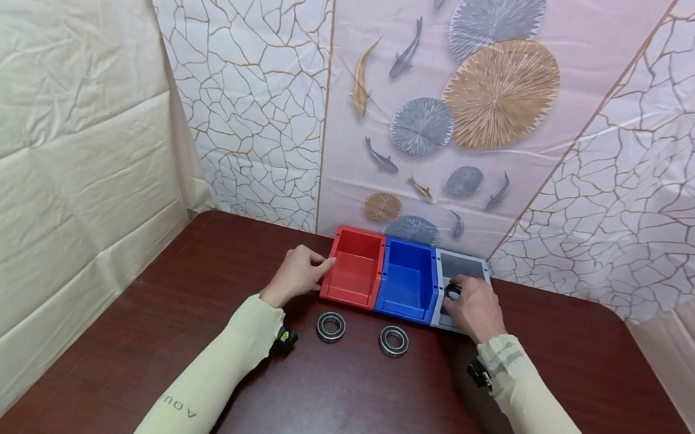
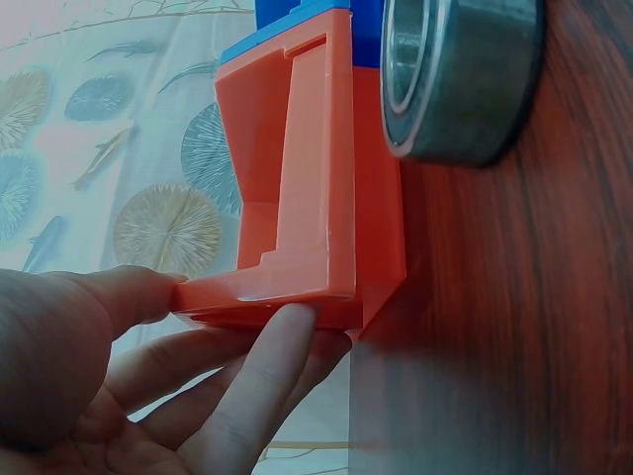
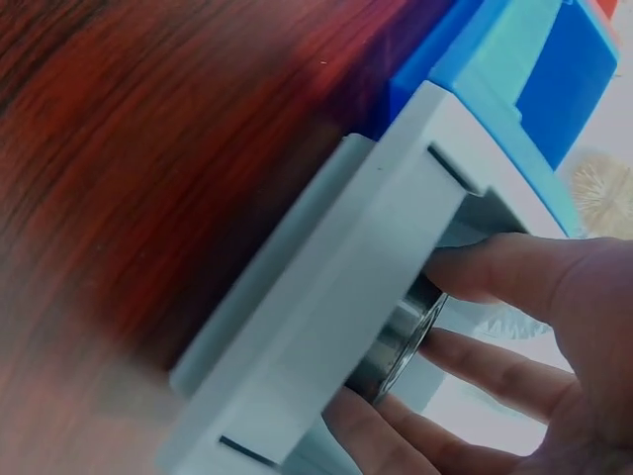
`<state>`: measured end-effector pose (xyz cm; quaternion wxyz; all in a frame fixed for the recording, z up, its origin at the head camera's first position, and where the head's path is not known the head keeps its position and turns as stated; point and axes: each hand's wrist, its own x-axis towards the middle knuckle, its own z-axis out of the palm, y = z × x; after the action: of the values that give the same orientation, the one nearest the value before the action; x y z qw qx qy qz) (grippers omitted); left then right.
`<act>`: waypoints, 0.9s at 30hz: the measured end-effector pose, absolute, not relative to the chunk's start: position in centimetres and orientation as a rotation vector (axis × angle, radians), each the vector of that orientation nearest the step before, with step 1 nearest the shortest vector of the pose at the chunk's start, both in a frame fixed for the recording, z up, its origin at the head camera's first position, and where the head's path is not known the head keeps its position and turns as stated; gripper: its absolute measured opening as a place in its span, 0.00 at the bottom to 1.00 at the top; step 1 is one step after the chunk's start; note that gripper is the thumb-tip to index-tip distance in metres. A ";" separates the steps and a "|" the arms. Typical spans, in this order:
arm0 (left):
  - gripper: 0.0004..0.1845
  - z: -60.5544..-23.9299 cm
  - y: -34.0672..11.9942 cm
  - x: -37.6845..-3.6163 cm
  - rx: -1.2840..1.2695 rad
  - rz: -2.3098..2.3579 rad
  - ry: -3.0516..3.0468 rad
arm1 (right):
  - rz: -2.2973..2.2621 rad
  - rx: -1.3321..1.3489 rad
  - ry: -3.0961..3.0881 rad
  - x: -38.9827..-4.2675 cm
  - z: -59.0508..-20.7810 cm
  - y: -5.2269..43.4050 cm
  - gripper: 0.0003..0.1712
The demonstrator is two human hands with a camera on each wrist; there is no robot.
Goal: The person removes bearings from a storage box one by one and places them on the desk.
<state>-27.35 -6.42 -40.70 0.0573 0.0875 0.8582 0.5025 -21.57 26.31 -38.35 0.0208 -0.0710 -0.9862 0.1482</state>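
Inside the grey bin [image 1: 465,261], my right hand [image 1: 477,308] holds a bearing [image 3: 396,341] between thumb and fingers. The right wrist view shows the bearing's shiny metal side just behind the bin's front wall, partly covered by the fingers. My left hand [image 1: 298,275] grips the left side of the red bin [image 1: 349,299], the thumb at its rim and the fingers along the outer wall. Two more bearings lie flat on the table in front of the bins: one bearing [image 1: 321,332] near the red bin, another bearing [image 1: 384,347] near the blue bin [image 1: 404,305].
The red, blue and grey bins stand side by side in a row at the back of the dark wooden table [image 1: 338,400]. Right behind them hangs a patterned cloth [image 1: 349,178]. A pale cloth [image 1: 79,163] hangs along the left side.
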 end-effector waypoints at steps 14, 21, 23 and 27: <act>0.18 -40.8 -6.5 -27.5 0.281 1.522 2.608 | 0.498 -0.139 -3.005 -20.2 -36.7 26.4 0.29; 0.17 -40.9 -6.5 -27.5 0.256 1.525 2.606 | 0.504 -0.123 -2.988 -19.5 -36.2 26.1 0.30; 0.18 -40.9 -6.4 -27.5 0.258 1.518 2.611 | 0.498 -0.094 -2.970 -19.1 -36.1 26.1 0.29; 0.18 -40.9 -6.4 -27.5 0.270 1.516 2.614 | 0.475 -0.040 -2.942 -18.4 -36.0 26.2 0.27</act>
<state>-27.54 -6.44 -40.86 0.0539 0.0887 0.8603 0.4991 -18.43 26.17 -35.96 0.0807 -0.0135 -0.9839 0.1588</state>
